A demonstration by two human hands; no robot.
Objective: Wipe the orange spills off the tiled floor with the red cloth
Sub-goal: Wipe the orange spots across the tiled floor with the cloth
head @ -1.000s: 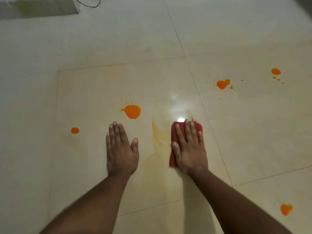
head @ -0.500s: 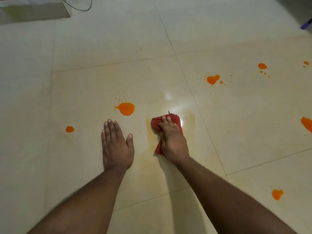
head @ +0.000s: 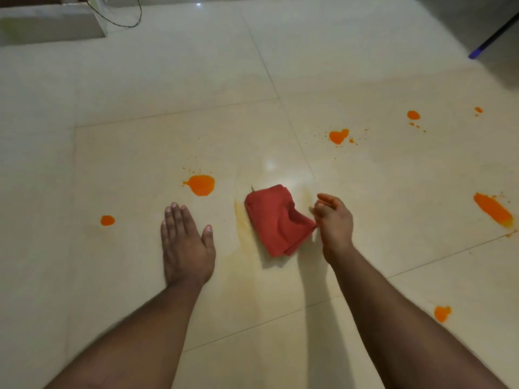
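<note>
Now right hand (head: 334, 220) sits just right of cloth (head: 278, 220), fingers loosely curled, holding nothing; left hand (head: 186, 242) flat on floor (head: 168, 80).

Left grip (head: 186, 242) flat, fingers straight; right grip (head: 334, 220) loosely curled

1. White box-like unit (head: 53, 23) on the floor at far left, well beyond the fingers.
2. Thin black cable (head: 123, 19) looping just beside its right end.
3. Dark pole with blue tip (head: 490, 37), slanted, far right, well beyond the fingers.
</note>
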